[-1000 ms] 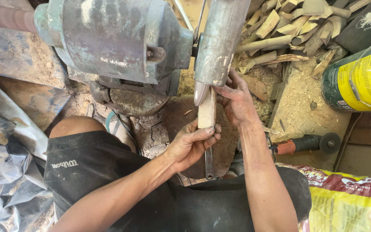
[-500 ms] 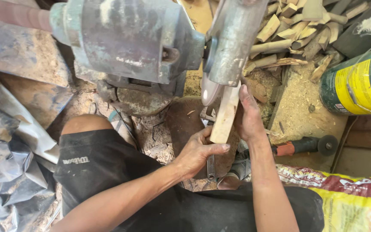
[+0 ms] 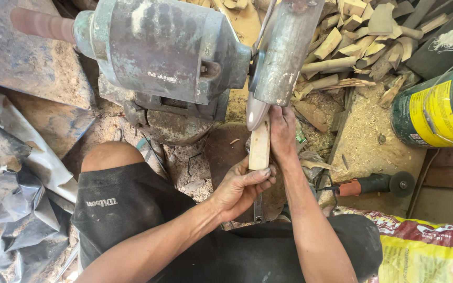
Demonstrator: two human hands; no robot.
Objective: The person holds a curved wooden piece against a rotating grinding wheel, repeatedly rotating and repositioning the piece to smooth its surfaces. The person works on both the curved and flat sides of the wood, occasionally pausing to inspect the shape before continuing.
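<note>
A: Now, hands?
B: Left hand fingers clamp the pale flat wooden strip at its lower end; right hand grips its side.
A: Strip position?
B: Upper end against the grey grinder disc.

The top end of the wood piece disappears behind the grinding disc, so the contact point cannot be seen. The right hand is partly tucked under the metal guard; its fingertips are hidden. The green-and-yellow can runs off the right edge. The printed sack is cut off at the lower right corner.
</note>
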